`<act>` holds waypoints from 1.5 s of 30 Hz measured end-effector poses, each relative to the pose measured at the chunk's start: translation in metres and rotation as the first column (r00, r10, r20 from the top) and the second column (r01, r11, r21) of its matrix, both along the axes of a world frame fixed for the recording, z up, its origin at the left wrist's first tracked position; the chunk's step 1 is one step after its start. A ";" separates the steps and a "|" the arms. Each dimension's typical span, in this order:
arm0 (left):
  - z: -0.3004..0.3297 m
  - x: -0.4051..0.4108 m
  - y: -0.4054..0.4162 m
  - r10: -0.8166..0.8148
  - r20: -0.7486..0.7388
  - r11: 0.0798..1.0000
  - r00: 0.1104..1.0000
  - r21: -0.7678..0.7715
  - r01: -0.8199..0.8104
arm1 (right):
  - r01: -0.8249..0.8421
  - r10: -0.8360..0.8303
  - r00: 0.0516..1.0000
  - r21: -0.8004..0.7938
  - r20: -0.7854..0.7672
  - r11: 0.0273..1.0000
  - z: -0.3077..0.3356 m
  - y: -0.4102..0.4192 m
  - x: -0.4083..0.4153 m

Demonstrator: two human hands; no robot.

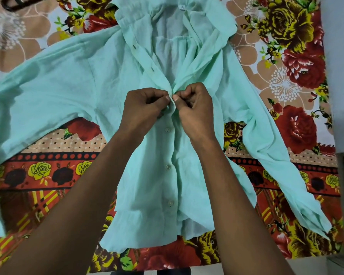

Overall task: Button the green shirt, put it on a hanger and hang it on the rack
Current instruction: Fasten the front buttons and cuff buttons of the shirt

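- On a bed spread with a red, yellow and tan floral bedsheet [298, 80], a pale mint-green cotton shirt [72, 80] lies face up, collar away from the camera, both sleeves flung wide.
- The left hand [143, 108] and right hand [197, 108] meet mid-chest on the front opening, each with fingers curled, pinching an edge of the fabric; the button being worked is hidden between the fingertips.
- Below the hands, three pale round buttons [168, 166] sit fastened; above them the front gapes open to the collar, so the buttoning looks roughly half done.
- The cloth appears thin, light and limp, creasing readily; it is best held close to the edge, right beside each buttonhole, and later by the shoulders.
- A dark curved object [12, 4], probably a hanger, shows at the far left corner of the bed.
- A pale wall or floor borders the bed on the right; no rack is visible.
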State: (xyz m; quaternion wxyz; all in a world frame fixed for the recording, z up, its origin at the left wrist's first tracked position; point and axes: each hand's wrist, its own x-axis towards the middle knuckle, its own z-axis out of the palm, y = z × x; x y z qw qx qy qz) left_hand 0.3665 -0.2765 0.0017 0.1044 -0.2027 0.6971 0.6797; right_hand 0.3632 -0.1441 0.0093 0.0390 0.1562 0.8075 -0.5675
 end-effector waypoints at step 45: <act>-0.011 -0.073 0.008 0.192 0.002 0.971 0.981 -0.149 -0.189 | 0.071 -0.089 0.993 0.217 0.073 0.974 -0.035 0.009 -0.076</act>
